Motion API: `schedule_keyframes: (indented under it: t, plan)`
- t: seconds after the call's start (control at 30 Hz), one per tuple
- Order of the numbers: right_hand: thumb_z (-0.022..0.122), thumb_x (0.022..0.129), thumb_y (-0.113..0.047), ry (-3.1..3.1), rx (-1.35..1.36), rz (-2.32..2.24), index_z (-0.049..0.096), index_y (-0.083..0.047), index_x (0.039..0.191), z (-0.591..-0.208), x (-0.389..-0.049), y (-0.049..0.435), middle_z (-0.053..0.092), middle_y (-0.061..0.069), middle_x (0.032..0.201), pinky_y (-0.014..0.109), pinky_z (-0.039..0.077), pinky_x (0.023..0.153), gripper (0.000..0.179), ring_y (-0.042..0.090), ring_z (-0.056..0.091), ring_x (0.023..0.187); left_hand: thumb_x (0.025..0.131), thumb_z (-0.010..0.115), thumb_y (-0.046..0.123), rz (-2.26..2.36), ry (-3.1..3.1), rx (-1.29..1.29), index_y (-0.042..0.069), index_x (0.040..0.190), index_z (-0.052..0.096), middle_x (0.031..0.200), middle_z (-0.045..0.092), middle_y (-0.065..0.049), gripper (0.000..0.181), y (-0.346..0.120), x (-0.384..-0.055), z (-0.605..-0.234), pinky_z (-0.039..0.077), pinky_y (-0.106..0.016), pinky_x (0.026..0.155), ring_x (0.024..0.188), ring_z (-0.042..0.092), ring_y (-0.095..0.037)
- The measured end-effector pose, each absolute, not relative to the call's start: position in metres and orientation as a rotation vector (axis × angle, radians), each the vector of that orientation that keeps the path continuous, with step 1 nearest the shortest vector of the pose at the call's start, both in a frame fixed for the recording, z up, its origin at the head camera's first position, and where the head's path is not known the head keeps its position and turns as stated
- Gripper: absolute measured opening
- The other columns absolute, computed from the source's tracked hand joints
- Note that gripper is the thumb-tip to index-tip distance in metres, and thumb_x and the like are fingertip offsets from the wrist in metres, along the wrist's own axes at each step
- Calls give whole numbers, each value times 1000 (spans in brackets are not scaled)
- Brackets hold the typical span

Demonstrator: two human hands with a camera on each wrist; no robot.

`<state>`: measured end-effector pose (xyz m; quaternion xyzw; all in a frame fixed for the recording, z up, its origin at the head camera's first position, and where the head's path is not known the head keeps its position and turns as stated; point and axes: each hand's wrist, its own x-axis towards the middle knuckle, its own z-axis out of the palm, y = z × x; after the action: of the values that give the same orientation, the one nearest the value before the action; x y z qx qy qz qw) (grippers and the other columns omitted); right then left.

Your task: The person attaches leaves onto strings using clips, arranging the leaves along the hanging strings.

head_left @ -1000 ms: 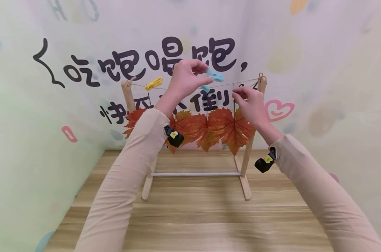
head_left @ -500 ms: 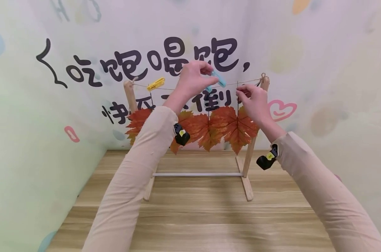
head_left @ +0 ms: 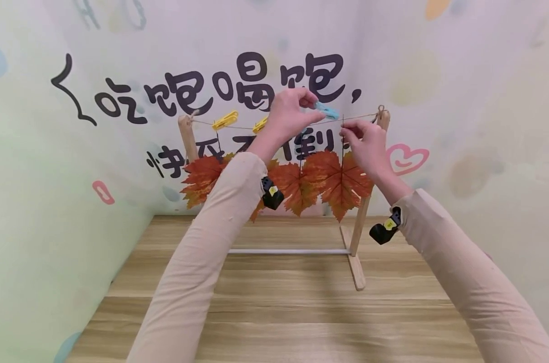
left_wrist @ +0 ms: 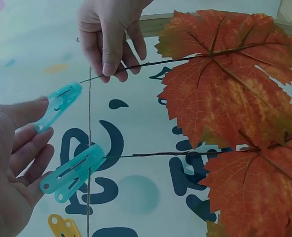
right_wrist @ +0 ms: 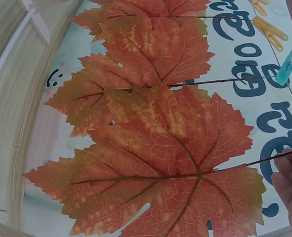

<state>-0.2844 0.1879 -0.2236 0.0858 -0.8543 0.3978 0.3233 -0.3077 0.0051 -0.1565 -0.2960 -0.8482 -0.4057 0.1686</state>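
Observation:
Between thumb and fingers my left hand [head_left: 290, 113] pinches a light blue clothespin [head_left: 327, 111], held just above the string. In the left wrist view, the tip of that clothespin [left_wrist: 59, 106] is right by the end of a thin dark stem. My right hand [head_left: 367, 146] pinches this stem where it crosses the string [left_wrist: 90, 128]; an orange-red maple leaf [head_left: 340, 184] hangs below from it. Another blue clothespin [left_wrist: 74, 173] clips the neighbouring leaf's stem to the string. In the right wrist view the held leaf [right_wrist: 180, 168] overlaps the one beside it.
Two yellow clothespins [head_left: 225, 120] sit on the string further left, with more leaves [head_left: 203, 179] hanging below. Wooden posts [head_left: 188, 141] with a white crossbar [head_left: 292, 251] carry the string. The rack stands on a wood-grain table [head_left: 274, 322] before a printed wall [head_left: 460, 75].
My left hand has moved right with the blue clothespin, closer to the stem, and the clothespin's tilt has changed. A second yellow clothespin has come into view. My right hand keeps pinching the stem.

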Motion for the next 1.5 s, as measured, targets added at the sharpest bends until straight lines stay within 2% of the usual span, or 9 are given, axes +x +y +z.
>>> schedule_keyframes:
  t: [0.2, 0.47, 0.67, 0.8, 0.9, 1.13, 1.5]
  plan:
    - [56, 90, -13, -2232, 223, 1067, 66, -1, 105, -224, -284, 190, 65, 15, 89, 11, 45, 65, 22, 13, 56, 72, 82, 67, 22, -1033, -2412, -869, 5, 100, 64, 97, 66, -3, 24, 9, -310, -160, 43, -17, 79, 94, 58, -13]
    - [56, 90, -13, -2234, 228, 1081, 65, -1, 104, -225, -285, 190, 65, 14, 90, 12, 45, 66, 21, 12, 55, 73, 84, 64, 23, -881, -2338, -875, 7, 98, 64, 95, 66, -2, 22, 12, -309, -162, 37, -19, 71, 77, 50, -13]
    - [56, 90, -14, -2236, 215, 1084, 65, 0, 104, -225, -285, 190, 65, 14, 89, 12, 45, 65, 21, 12, 55, 72, 84, 64, 24, -901, -2348, -844, 6, 97, 66, 95, 66, -3, 22, 16, -309, -165, 41, -20, 75, 86, 56, -13]
    - [56, 90, -14, -2238, 212, 1090, 65, 0, 104, -225, -285, 189, 65, 14, 90, 12, 45, 65, 22, 17, 57, 75, 84, 64, 25, -866, -2361, -818, 7, 97, 66, 96, 66, -2, 22, 18, -310, -166, 42, -21, 78, 89, 57, -13]
    - [56, 90, -14, -2243, 213, 1085, 65, 0, 104, -225, -285, 189, 65, 14, 91, 12, 45, 66, 22, 20, 58, 76, 85, 63, 28, -794, -2371, -793, 9, 98, 66, 96, 66, -1, 23, 19, -311, -165, 43, -22, 75, 85, 57, -12]
    - [55, 90, -14, -2249, 222, 1066, 64, 0, 105, -224, -283, 188, 65, 14, 92, 12, 46, 66, 22, 16, 57, 75, 85, 63, 32, -702, -2396, -754, 12, 100, 68, 93, 67, 1, 25, 21, -312, -165, 43, -23, 71, 81, 57, -12]
    - [54, 91, -15, -2256, 219, 1069, 64, 0, 105, -226, -281, 189, 64, 14, 92, 14, 46, 68, 23, 25, 57, 79, 84, 62, 37, -654, -2394, -725, 17, 100, 68, 92, 67, 6, 26, 25, -309, -165, 40, -21, 62, 73, 53, -10]
